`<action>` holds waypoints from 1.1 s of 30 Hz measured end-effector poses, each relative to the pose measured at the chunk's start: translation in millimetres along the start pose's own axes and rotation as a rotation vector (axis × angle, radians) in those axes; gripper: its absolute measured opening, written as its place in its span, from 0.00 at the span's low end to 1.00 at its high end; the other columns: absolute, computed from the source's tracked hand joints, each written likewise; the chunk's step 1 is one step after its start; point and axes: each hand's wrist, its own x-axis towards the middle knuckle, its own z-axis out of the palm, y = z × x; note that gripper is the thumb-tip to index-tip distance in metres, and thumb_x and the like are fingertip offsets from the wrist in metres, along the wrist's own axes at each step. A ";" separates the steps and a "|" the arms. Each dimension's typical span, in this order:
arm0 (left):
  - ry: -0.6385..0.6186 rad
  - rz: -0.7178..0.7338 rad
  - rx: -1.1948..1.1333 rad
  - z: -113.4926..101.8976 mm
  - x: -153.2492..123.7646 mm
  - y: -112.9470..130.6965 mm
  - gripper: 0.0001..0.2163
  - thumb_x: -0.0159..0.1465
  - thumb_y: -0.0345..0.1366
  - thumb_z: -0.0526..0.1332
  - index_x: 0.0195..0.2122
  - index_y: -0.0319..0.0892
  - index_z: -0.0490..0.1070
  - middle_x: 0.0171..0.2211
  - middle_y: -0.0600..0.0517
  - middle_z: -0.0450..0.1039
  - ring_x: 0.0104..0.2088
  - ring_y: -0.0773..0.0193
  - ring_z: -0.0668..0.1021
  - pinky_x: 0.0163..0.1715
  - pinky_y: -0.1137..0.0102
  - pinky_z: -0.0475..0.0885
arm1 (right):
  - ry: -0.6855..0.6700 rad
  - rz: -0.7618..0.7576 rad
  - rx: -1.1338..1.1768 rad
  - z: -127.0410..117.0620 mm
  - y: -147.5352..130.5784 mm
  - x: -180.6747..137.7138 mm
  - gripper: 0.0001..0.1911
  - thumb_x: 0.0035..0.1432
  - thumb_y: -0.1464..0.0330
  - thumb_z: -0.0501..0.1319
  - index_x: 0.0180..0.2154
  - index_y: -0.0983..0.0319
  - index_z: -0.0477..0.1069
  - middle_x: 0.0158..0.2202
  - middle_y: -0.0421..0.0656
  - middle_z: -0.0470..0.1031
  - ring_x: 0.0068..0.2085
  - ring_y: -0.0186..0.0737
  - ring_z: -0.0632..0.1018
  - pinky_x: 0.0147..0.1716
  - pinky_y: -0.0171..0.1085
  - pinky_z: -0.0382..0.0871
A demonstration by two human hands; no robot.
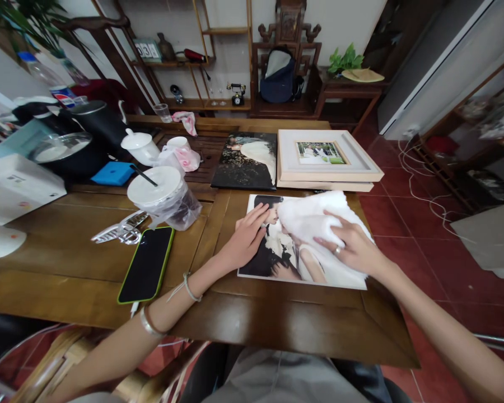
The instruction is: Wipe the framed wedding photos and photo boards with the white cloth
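My right fingers (345, 230) grasp a fluffy white cloth (304, 215), bunched over the right part of a flat, rectangular photo print (279, 249) lying on the brown wooden worktop (256, 313) before me. My left fingers (252, 220) grip nothing; they rest spread on the print's left part. I judge that steady, light left pressure should stop it sliding, while thick folds should keep my small silvery ring (338, 249) from scratching the surface as I rub.

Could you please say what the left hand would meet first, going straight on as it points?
Likely the white cloth, though the left hand might just slip past toward the framed photo.
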 end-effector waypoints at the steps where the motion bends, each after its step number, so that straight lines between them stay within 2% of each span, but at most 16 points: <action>1: 0.000 0.002 -0.002 0.2 0.0 -0.1 0.21 0.72 0.37 0.43 0.65 0.44 0.52 0.68 0.45 0.51 0.68 0.57 0.52 0.64 0.52 0.51 | 0.016 0.028 0.017 0.5 5.5 9.3 0.20 0.62 0.60 0.56 0.19 0.57 0.58 0.18 0.40 0.65 0.41 0.52 0.78 0.41 0.47 0.72; 4: 0.006 0.003 -0.010 0.9 0.0 -0.6 0.21 0.72 0.38 0.43 0.65 0.45 0.52 0.68 0.45 0.51 0.68 0.57 0.52 0.64 0.51 0.51 | 0.052 0.077 0.035 1.5 13.9 27.7 0.21 0.63 0.57 0.55 0.20 0.58 0.58 0.19 0.37 0.64 0.29 0.42 0.74 0.38 0.45 0.71; 8: 0.014 -0.005 -0.013 1.5 0.0 -0.9 0.21 0.72 0.38 0.43 0.65 0.46 0.52 0.67 0.45 0.52 0.68 0.57 0.52 0.64 0.51 0.51 | 0.062 0.094 0.008 3.3 -0.1 23.6 0.17 0.63 0.62 0.54 0.22 0.57 0.58 0.19 0.37 0.63 0.27 0.41 0.72 0.39 0.45 0.70; 10: 0.013 -0.009 -0.009 1.4 0.0 -0.8 0.21 0.72 0.37 0.44 0.65 0.46 0.53 0.67 0.45 0.52 0.68 0.57 0.53 0.64 0.52 0.51 | 0.018 0.075 -0.032 3.8 -16.7 11.2 0.15 0.61 0.67 0.54 0.22 0.57 0.58 0.19 0.38 0.65 0.30 0.45 0.75 0.42 0.47 0.70; 12: 0.015 -0.011 -0.003 1.4 0.0 -0.6 0.20 0.72 0.37 0.44 0.65 0.46 0.53 0.67 0.45 0.53 0.68 0.57 0.53 0.64 0.52 0.52 | -0.063 0.018 -0.046 3.0 -36.2 -5.0 0.12 0.57 0.72 0.54 0.22 0.57 0.60 0.23 0.42 0.72 0.39 0.51 0.78 0.46 0.50 0.70; 14: 0.017 -0.009 0.004 1.4 -0.2 -0.4 0.20 0.72 0.37 0.44 0.65 0.45 0.53 0.67 0.45 0.52 0.68 0.57 0.52 0.63 0.52 0.53 | -0.142 -0.052 -0.017 0.8 -55.3 -22.4 0.09 0.50 0.76 0.54 0.22 0.58 0.63 0.34 0.47 0.78 0.50 0.54 0.76 0.51 0.52 0.67; 16: 0.016 -0.003 0.006 1.4 -0.4 -0.2 0.21 0.72 0.36 0.44 0.65 0.45 0.52 0.67 0.44 0.52 0.68 0.57 0.52 0.63 0.52 0.53 | -0.202 -0.104 0.020 -2.9 -71.2 -38.3 0.09 0.43 0.79 0.54 0.23 0.58 0.65 0.44 0.49 0.79 0.57 0.53 0.71 0.56 0.52 0.64; 18: 0.013 0.004 0.004 1.2 -0.6 0.0 0.21 0.72 0.36 0.43 0.65 0.45 0.52 0.67 0.44 0.52 0.68 0.57 0.52 0.63 0.51 0.53 | -0.252 -0.136 0.046 -7.5 -82.5 -50.2 0.10 0.41 0.79 0.54 0.24 0.59 0.67 0.48 0.49 0.77 0.59 0.52 0.70 0.59 0.52 0.62; 21: 0.014 0.010 -0.003 0.9 -0.9 0.3 0.21 0.72 0.36 0.43 0.65 0.46 0.52 0.67 0.45 0.51 0.68 0.57 0.52 0.63 0.51 0.52 | -0.302 -0.184 0.090 -14.0 -88.2 -57.4 0.08 0.44 0.77 0.56 0.25 0.59 0.68 0.48 0.49 0.78 0.59 0.50 0.70 0.59 0.49 0.63; 24: 0.012 0.012 -0.006 0.6 -0.9 0.5 0.21 0.72 0.36 0.43 0.65 0.46 0.52 0.68 0.45 0.51 0.68 0.57 0.52 0.63 0.51 0.52 | -0.285 -0.173 0.140 -15.6 -76.8 -52.2 0.05 0.50 0.74 0.58 0.25 0.59 0.67 0.46 0.49 0.78 0.57 0.51 0.72 0.54 0.46 0.68; 27: 0.009 0.010 -0.002 0.5 -0.7 0.6 0.21 0.72 0.37 0.43 0.65 0.46 0.52 0.67 0.45 0.52 0.68 0.57 0.52 0.64 0.52 0.52 | -0.194 -0.054 0.145 -10.7 -50.0 -38.4 0.13 0.58 0.67 0.59 0.22 0.58 0.62 0.34 0.46 0.78 0.52 0.52 0.75 0.45 0.43 0.72; 30: 0.012 0.000 0.004 0.8 -0.5 0.2 0.21 0.72 0.37 0.43 0.65 0.46 0.52 0.67 0.45 0.52 0.68 0.57 0.52 0.64 0.52 0.52 | -0.078 0.060 0.172 -4.8 -19.2 -18.6 0.18 0.62 0.63 0.57 0.21 0.58 0.60 0.21 0.39 0.70 0.35 0.44 0.78 0.35 0.40 0.71; 31: 0.012 -0.003 0.004 0.9 -0.4 0.0 0.21 0.72 0.38 0.43 0.65 0.45 0.52 0.67 0.45 0.52 0.68 0.57 0.52 0.64 0.52 0.52 | -0.041 0.087 0.176 -3.6 -10.4 -11.1 0.19 0.63 0.62 0.57 0.20 0.59 0.60 0.19 0.37 0.67 0.29 0.41 0.75 0.32 0.39 0.69; 33: 0.011 -0.005 0.002 1.1 -0.4 -0.3 0.21 0.72 0.38 0.43 0.65 0.45 0.52 0.67 0.45 0.52 0.68 0.58 0.52 0.64 0.52 0.51 | 0.029 0.132 0.153 -2.1 4.0 4.4 0.21 0.63 0.60 0.56 0.20 0.59 0.58 0.18 0.35 0.62 0.23 0.36 0.69 0.28 0.38 0.65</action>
